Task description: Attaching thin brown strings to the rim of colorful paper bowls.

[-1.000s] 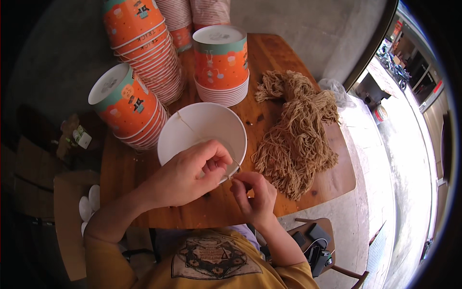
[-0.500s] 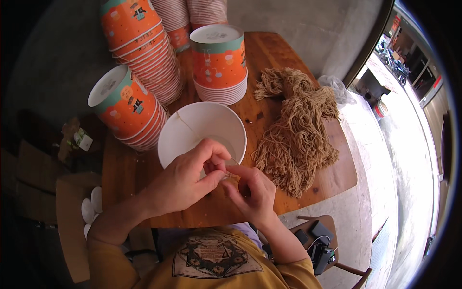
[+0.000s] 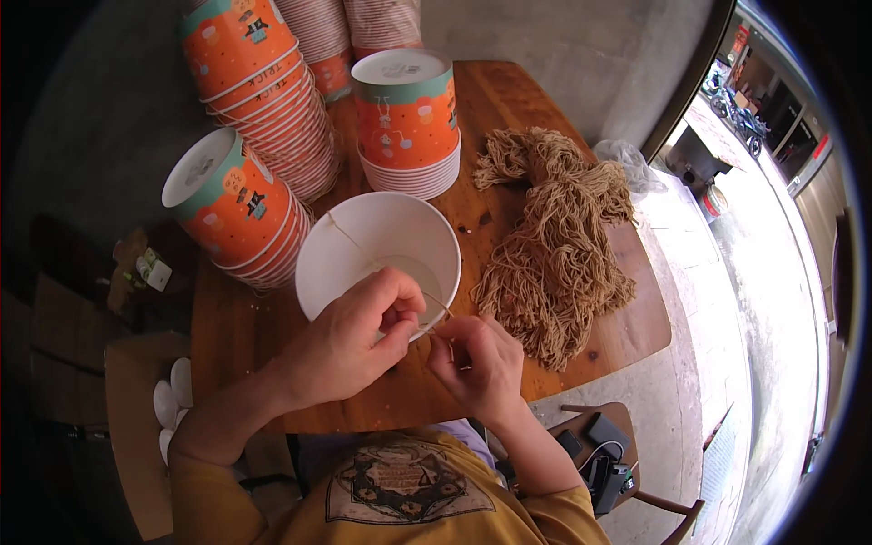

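Note:
A white-lined paper bucket (image 3: 313, 263) stands mouth up at the near side of the table. Thin tan string (image 3: 345, 234) runs from its far left rim down inside, and a short length shows between my hands at the near right rim. Over the near part of the bucket, my left hand (image 3: 359, 338) is closed in a pinch on the string. Just right of it and slightly lower, the fingers of my right hand (image 3: 481, 363) pinch the string too. The fingertips are small in view, so the exact knot or loop there cannot be made out.
On the wooden table (image 3: 627, 331), a heap of tan strings (image 3: 563, 245) lies to the right. Upside-down orange paper buckets stand nested in a middle stack (image 3: 409, 118), a leaning left stack (image 3: 241, 209) and taller stacks behind. A small side table (image 3: 627, 422) with electronics stands at lower right.
My right hand has drawn slightly away from my left, and more string shows between them. The left hand stays nearly in place; the whole view has shifted a little.

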{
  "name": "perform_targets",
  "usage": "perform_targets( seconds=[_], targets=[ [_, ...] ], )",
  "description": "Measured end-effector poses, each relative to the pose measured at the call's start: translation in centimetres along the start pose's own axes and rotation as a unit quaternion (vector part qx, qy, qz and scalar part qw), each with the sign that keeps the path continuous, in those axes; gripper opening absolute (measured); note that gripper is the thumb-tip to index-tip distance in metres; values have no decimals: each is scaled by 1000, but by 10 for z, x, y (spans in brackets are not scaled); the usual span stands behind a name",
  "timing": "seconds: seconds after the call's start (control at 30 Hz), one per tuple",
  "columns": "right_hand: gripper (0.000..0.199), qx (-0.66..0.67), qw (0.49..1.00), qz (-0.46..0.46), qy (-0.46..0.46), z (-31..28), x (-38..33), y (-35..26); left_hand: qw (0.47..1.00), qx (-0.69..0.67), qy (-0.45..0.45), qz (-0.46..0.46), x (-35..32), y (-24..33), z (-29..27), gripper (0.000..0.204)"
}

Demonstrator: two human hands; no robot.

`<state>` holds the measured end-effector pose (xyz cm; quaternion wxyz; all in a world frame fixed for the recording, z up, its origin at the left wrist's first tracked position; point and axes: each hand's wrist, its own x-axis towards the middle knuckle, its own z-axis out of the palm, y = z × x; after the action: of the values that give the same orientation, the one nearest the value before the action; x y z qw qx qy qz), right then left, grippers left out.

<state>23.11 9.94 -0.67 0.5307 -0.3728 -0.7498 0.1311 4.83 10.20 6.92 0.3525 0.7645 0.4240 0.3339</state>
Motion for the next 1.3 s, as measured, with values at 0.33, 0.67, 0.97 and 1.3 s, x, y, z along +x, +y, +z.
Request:
perform_targets(
  seconds=[0.33, 0.67, 0.97, 1.3],
  targets=[
    [19, 73, 992, 96, -41, -6, -3, -4, 994, 69, 35, 71, 4, -6, 1, 23],
    [18, 47, 996, 78, -21, -5, -10, -6, 990, 106, 17, 91, 1, -3, 5, 19],
    [14, 13, 994, 97, -50, -4, -11, -8, 971, 193, 40, 134, 1, -3, 7, 16],
    [31, -102, 982, -74, -142, -55, 32, -10, 989, 145, -9, 34, -20, -2, -8, 33]
  ],
)
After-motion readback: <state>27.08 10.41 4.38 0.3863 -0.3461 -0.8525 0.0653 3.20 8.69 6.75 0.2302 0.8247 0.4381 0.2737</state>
